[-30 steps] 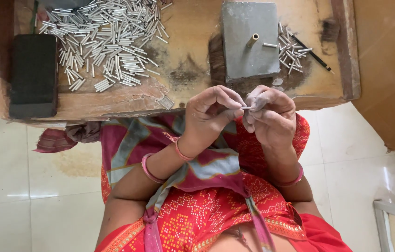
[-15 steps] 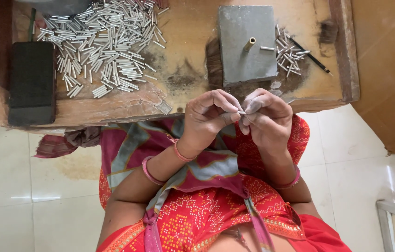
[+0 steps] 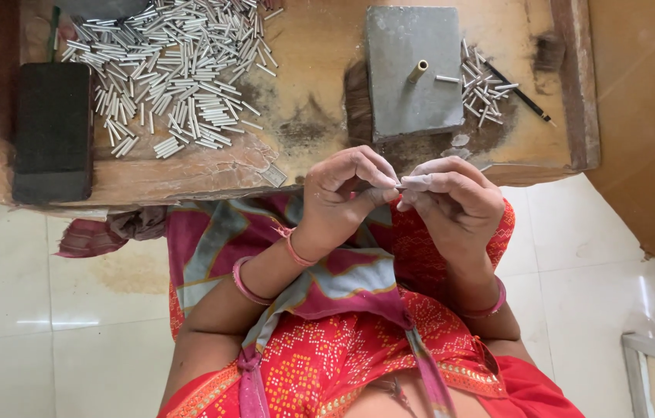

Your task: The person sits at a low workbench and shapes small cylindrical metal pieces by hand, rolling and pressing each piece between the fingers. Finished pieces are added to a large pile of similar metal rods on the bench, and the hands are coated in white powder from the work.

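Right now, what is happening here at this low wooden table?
A person sits at a low wooden table and pinches something very small between the fingertips of the left hand and the right hand, just in front of the table edge. What it is cannot be told. On the table lie a big heap of small metal tubes, a grey block with a peg, a smaller heap and a black block.

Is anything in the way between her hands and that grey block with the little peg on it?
Nothing visible is. The left hand and right hand pinch a tiny piece together just below the grey block; only bare wooden table lies between.
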